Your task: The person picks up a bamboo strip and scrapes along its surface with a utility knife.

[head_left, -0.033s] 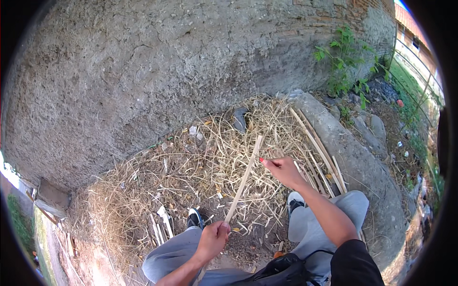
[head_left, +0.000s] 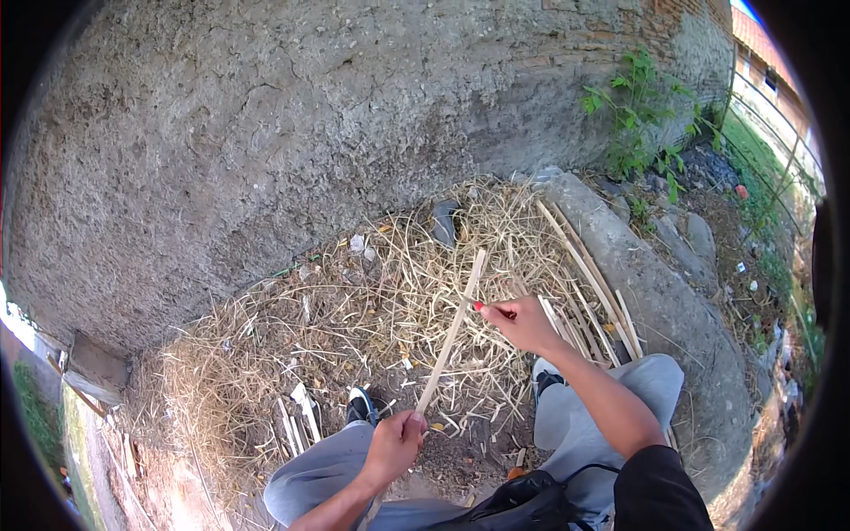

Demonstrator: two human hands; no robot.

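A long, flat, pale strip [head_left: 450, 342], which looks like split bamboo, slants up and away from my lap. My left hand [head_left: 396, 444] is closed around its lower part, above my left knee. Past the strip's middle, on its right side, my right hand [head_left: 524, 323] is closed in a pinch. A small red-ended tool [head_left: 479, 305] shows at its thumb tip, with a thin piece close to the strip; the fingers hide the rest of it. Curled pale shavings [head_left: 416, 292] cover the ground beneath both hands.
A rough grey wall [head_left: 292, 133] rises ahead. Several long strips [head_left: 589, 265] lean along a large stone [head_left: 655, 274] at my right. More short strips [head_left: 292, 425] lie beside my left shoe [head_left: 359, 407]. A dark grey object [head_left: 444, 223] rests at the wall's foot.
My right hand has shifted slightly left and down, bringing the red-ended tool closer to the strip. My left hand keeps its hold in the same place.
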